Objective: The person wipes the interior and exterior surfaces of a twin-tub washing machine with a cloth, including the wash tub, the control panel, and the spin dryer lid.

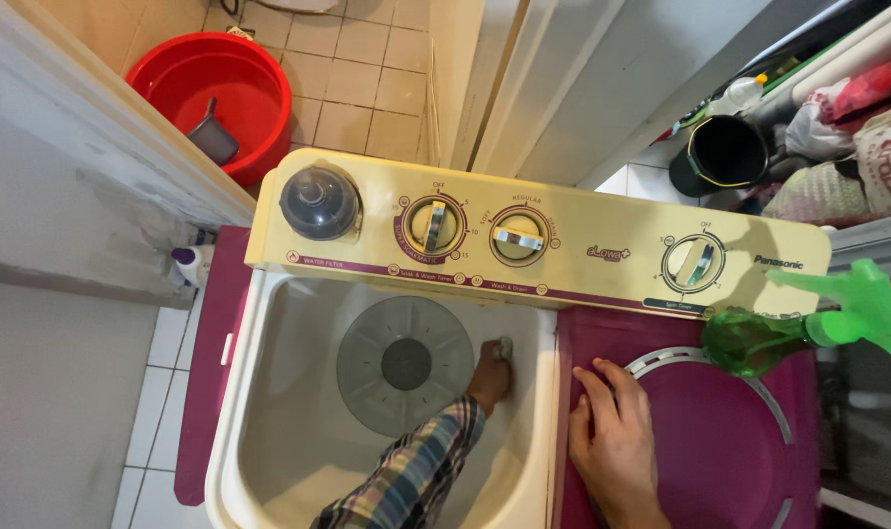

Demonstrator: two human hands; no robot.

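Observation:
I look down on a twin-tub washing machine with a cream control panel and an open white wash tub. My left hand, in a plaid sleeve, reaches into the tub. It presses a small grey pad against the tub's right inner wall, beside the grey round agitator plate. My right hand lies flat, fingers spread, on the maroon spin-tub lid. It holds nothing.
A green spray bottle lies on the lid's far right corner. Three dials and a dark round filter cap sit on the panel. A red bucket stands on the tiled floor behind. A black pot and bundled bags crowd the right.

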